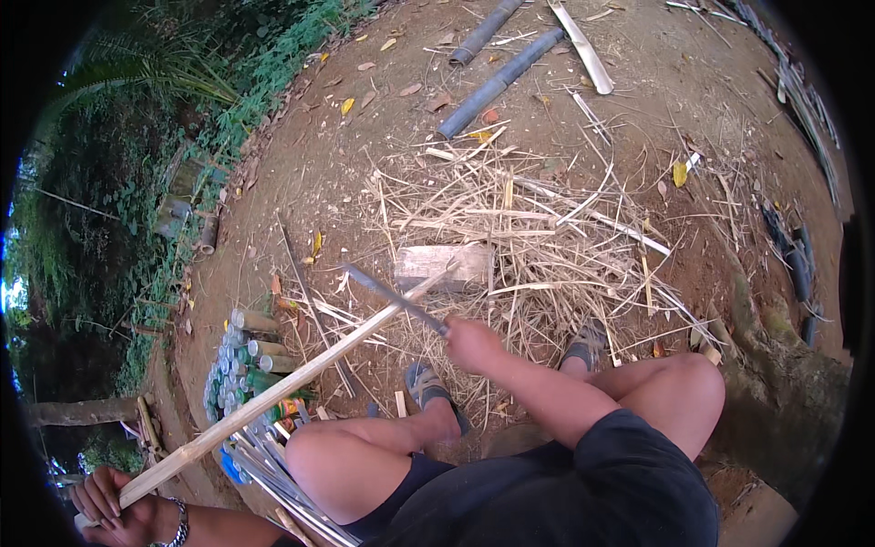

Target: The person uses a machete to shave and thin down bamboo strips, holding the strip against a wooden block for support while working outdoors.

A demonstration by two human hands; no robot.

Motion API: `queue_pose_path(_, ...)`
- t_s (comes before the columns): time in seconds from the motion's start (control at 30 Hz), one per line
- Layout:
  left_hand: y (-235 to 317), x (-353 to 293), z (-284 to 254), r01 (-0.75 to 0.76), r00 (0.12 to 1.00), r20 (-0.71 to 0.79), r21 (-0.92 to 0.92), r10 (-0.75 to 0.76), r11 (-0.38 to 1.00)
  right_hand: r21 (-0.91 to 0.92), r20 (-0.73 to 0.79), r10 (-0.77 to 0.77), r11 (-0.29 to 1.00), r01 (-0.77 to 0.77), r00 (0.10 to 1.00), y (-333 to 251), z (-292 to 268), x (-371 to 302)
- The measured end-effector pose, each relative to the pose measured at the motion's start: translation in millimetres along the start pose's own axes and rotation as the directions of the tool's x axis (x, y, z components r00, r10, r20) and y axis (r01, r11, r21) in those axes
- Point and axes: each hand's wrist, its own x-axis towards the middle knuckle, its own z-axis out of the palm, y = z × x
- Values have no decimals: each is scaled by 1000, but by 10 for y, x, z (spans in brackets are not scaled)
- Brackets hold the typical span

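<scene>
The long pale strip (292,383) slants across the person's left knee side, its far end resting on the wooden block (419,259) on the ground and its near end in the left hand (102,497), whose fingers are curled around it. The right hand (472,345) is closed in a fist around the handle of a knife (387,290), whose blade lies across the strip near the block, though whether it bites into the wood cannot be told. Shaving seems well under way: the visible face looks bare and pale along most of its length, while a slight bump nearer the left hand looks less even and may be left to smooth. The underside is hidden, so its state is unclear. Around the block, a thick heap of shavings (547,246) suggests much cutting is done. Beside the left leg lies a bundle of slender strips (266,465), finished or not; farther out, grey poles (501,82) lie whole.
</scene>
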Motion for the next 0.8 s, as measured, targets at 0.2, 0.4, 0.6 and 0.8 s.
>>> queue_pose_path(0.2, -9, 101, -202, 73, 997, 6, -22, -72, 997, 113, -42, 353, 931, -347, 935, 1400, 163, 398)
queue_pose_path(0.4, -42, 103, -315, 21, 999, -28, 20, -20, 1000, 177, -156, 328, 937, -301, 932, 1170, 372, 600)
queue_pose_path(0.6, 77, -93, -401, 46, 995, -89, 21, -44, 999, 141, 31, 54, 988, -58, 998, 265, 53, 182)
queue_pose_path(0.8, 124, -183, -459, -13, 1000, -13, 61, 14, 998, -64, -72, -363, 931, 359, 929, -129, 164, -140)
